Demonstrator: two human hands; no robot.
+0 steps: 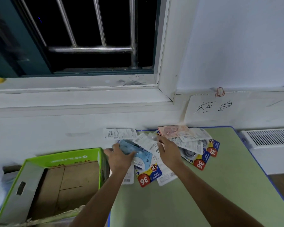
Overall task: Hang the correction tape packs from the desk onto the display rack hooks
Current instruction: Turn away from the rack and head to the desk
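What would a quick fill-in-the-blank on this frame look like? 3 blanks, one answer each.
1. The left hand grips a pack coloured ____.
2. The packs lie on a desk with a ____ top.
3. Left of the desk stands an open box with a bright ____ rim.
4. The right hand pinches a pack.

Missing words: blue; green; green

Table (203, 194): pale green top with blue edge, set against the white wall below my window. At its far end lies a loose, overlapping heap of correction tape packs (195, 148). Several lie white back up, barcodes showing. Others lie face up, blue-yellow cards (147, 176) with red "36" badges. One pink pack (172, 131) lies at the wall.
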